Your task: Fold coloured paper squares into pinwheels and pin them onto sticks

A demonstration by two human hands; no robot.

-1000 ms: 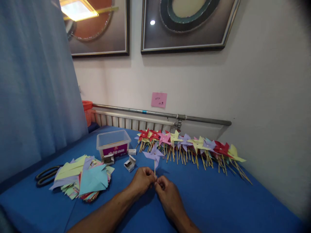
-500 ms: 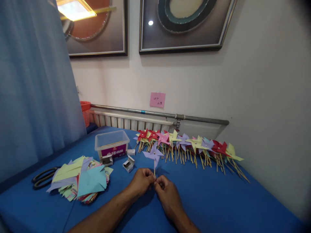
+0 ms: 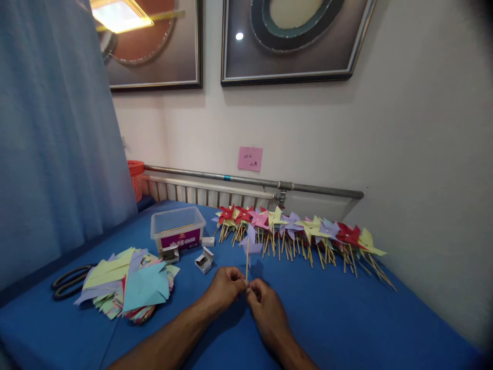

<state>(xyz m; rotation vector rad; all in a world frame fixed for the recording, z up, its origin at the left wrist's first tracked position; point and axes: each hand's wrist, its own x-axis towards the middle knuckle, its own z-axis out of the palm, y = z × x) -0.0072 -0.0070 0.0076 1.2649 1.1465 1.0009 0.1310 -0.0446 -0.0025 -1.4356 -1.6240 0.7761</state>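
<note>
Both hands meet above the blue table (image 3: pixel 346 318): left hand (image 3: pixel 225 288) and right hand (image 3: pixel 265 303) pinch together the stick of a purple pinwheel (image 3: pixel 249 241), upright, probably turned sideways. Finished pinwheels (image 3: pixel 300 231) line the white wall (image 3: pixel 404 128).

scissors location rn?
Head view, far left: the black-handled scissors lie on the blue table, just left of the coloured paper stack, well clear of both hands.

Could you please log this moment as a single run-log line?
left hand: pinching stick base | right hand: pinching stick base | purple pinwheel: upright, edge-on | table: pinwheel row behind
</note>
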